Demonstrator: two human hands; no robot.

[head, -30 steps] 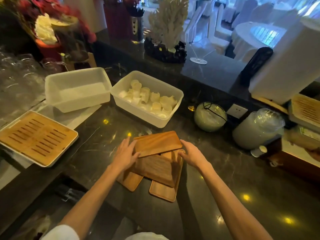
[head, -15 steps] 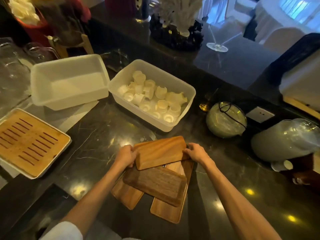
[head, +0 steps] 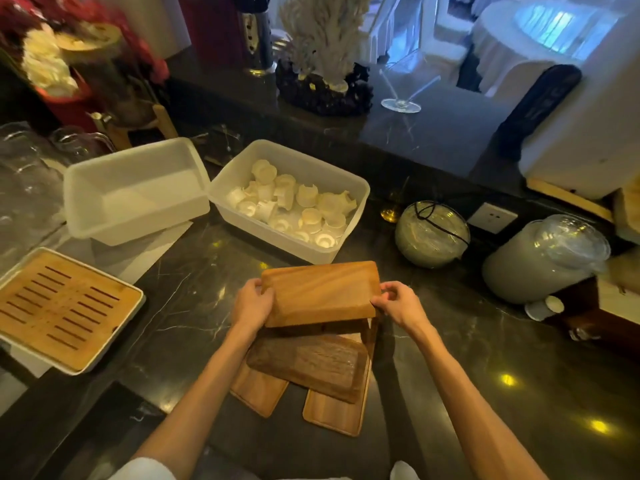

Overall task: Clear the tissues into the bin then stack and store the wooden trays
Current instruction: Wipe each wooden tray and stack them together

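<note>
A light wooden tray (head: 318, 292) is held bottom-up above the dark counter, tilted. My left hand (head: 251, 304) grips its left short edge and my right hand (head: 398, 303) grips its right edge. Under it lies a darker wooden tray (head: 308, 365), also bottom-up, resting crosswise on two more light wooden trays (head: 332, 414) (head: 258, 389) that stick out towards me. No tissues or bin show in this view.
Behind the trays stand a white plastic tub of small white cups (head: 346, 188) and an empty white tub (head: 135, 192). A slatted bamboo tray (head: 62, 306) sits at the left. A round glass jar (head: 433, 233) and a lidded dispenser (head: 540, 258) stand at the right.
Both hands have lifted the top light tray up off the pile and tilted it; the darker tray beneath is now more exposed.
</note>
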